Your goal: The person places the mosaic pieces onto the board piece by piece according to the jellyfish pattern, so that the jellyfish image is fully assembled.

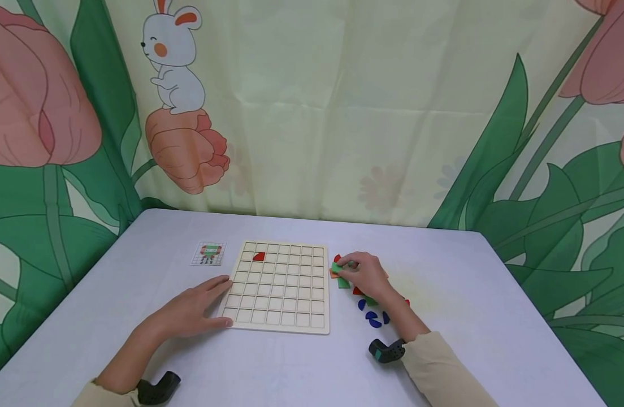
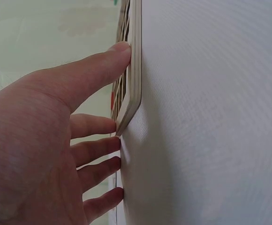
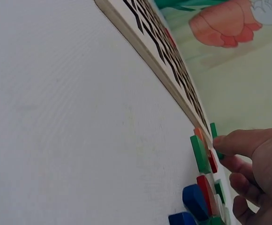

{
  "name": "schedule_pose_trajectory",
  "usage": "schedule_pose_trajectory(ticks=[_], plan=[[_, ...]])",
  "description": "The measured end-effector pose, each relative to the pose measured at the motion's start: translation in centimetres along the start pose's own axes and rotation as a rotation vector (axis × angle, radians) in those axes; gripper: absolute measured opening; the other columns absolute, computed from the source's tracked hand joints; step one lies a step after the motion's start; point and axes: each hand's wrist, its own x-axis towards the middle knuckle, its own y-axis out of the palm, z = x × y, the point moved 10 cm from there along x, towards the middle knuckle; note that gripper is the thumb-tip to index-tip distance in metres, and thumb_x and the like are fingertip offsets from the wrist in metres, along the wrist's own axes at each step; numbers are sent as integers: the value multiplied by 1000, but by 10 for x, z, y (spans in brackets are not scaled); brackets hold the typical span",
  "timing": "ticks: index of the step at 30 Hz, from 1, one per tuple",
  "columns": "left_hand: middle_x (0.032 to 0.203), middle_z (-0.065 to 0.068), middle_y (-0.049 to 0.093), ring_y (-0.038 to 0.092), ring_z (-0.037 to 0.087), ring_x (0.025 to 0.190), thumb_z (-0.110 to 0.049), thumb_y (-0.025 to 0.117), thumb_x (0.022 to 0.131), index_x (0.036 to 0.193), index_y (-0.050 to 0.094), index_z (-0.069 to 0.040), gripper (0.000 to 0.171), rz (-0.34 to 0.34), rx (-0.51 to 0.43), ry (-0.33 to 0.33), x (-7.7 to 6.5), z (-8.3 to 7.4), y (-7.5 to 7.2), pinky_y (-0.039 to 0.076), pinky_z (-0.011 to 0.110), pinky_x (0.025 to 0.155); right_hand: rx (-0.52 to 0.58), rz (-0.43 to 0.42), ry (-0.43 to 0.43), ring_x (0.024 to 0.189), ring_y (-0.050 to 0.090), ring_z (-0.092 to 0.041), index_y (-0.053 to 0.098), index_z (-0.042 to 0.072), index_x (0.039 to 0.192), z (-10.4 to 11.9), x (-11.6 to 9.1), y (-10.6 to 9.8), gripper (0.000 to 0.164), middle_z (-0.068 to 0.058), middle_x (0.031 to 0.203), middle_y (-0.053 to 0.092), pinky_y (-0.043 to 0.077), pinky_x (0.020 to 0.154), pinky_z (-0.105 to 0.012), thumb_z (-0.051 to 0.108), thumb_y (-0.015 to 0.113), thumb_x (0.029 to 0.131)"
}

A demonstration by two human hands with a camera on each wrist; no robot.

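Note:
A wooden grid board [image 1: 276, 329] lies on the table, with one red quarter-round piece [image 1: 259, 256] in a cell near its top left. My left hand [image 1: 190, 311] rests at the board's left edge, its fingers fairly straight; in the left wrist view the thumb touches the rim. Just past the right edge, my right hand [image 1: 369, 277] pinches a small green piece [image 1: 336, 267] between thumb and finger. Below it lie an orange piece [image 3: 198, 134] and another green piece [image 1: 343, 284]. The hand covers part of this pile.
A small picture card [image 1: 209, 254] with a gridded coloured figure lies left of the board. Several blue rounded pieces [image 1: 375, 324] and a red piece [image 1: 357, 291] lie near the right forearm. A printed curtain [image 1: 312, 113] hangs behind the white table [image 1: 271, 373].

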Motion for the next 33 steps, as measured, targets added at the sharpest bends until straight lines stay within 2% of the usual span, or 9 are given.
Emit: schedule_pose_trajectory(ticks=[4,6,9,14,20,25,33], plan=[[152,16,38,40,39,138,-53,72,80,145,42,-6,86,1,-2,-2,-1,-2,-1,40,55,105,12,8,-40,89,53,-19,77,18,98,9,3,6,15,-1,105,70,44,72,-26,16,76,83],[152,16,38,40,39,138,-53,72,80,145,43,-5,86,1,-2,-2,-1,-2,-1,40,55,105,29,20,-30,91,53,-18,77,19,98,12,5,10,15,0,105,70,45,73,-26,17,76,83],[152,16,38,40,39,138,-52,72,80,145,43,-5,85,2,-4,-5,-1,-1,-1,40,55,105,47,27,-40,89,52,-18,77,18,97,18,7,14,15,0,97,69,44,74,-27,15,77,82],[152,14,38,40,38,138,-53,71,80,145,42,-6,85,-4,1,1,-1,1,0,41,54,105,30,12,-51,82,49,-17,77,17,96,24,12,21,15,0,86,65,40,72,-28,13,77,81],[153,15,38,40,38,138,-55,70,81,145,42,-6,86,1,-1,-1,-1,1,0,41,55,105,50,19,-67,78,46,-18,77,16,96,31,15,28,14,-2,85,62,36,66,-28,13,76,82],[153,14,37,40,38,138,-54,71,81,146,42,-7,85,4,-4,-9,-1,1,0,41,56,104,50,24,-71,79,47,-18,77,16,95,36,17,32,13,-2,82,60,36,69,-29,12,75,83],[154,14,37,39,38,139,-54,71,80,146,42,-7,86,15,-14,-22,-1,1,0,40,56,105,40,11,-114,86,51,-16,77,16,92,45,25,41,11,-1,97,69,41,75,-30,12,76,81]])
